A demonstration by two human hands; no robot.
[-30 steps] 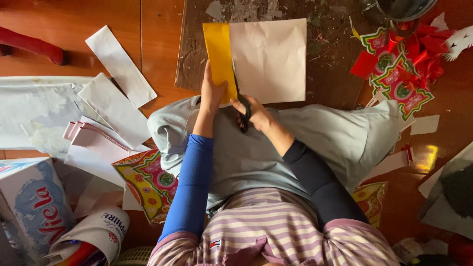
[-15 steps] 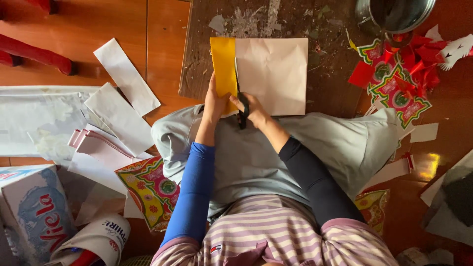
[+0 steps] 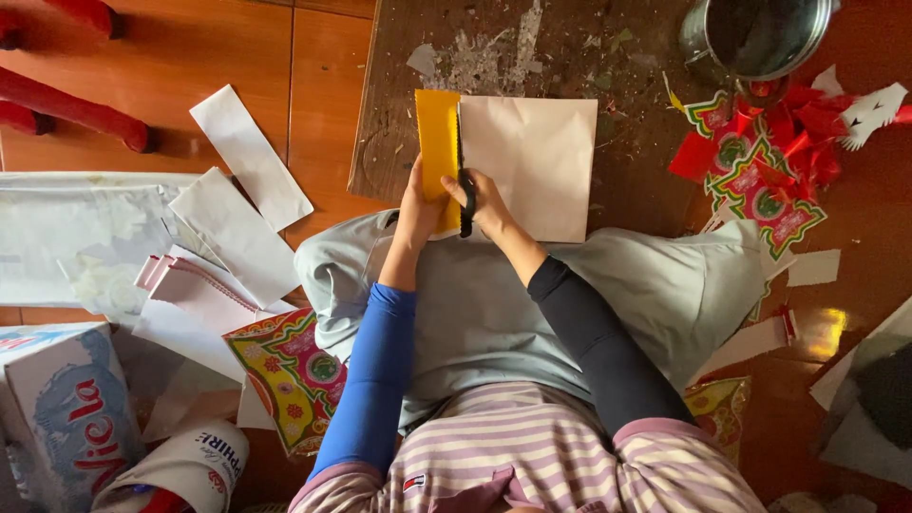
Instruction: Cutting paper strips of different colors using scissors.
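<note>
Left hand (image 3: 418, 204) fingers clamped on yellow paper strip (image 3: 439, 142). Right hand (image 3: 484, 204) closed on black scissors (image 3: 465, 190), blades at 12 o'clock, between strip and pink sheet (image 3: 537, 166) on board (image 3: 399, 114).

Glossy orange-brown wooden floor (image 3: 190, 57), scuffed dark low wooden board (image 3: 608, 57), red furniture legs (image 3: 76, 109), daylight glare.

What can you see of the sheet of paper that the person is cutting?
The sheet of paper lies flat on a worn dark board, over the person's lap. It is pale beige, with a yellow strip along its left side. The left hand holds the yellow strip's lower end. The right hand works black scissors up the line between strip and beige part.
</note>
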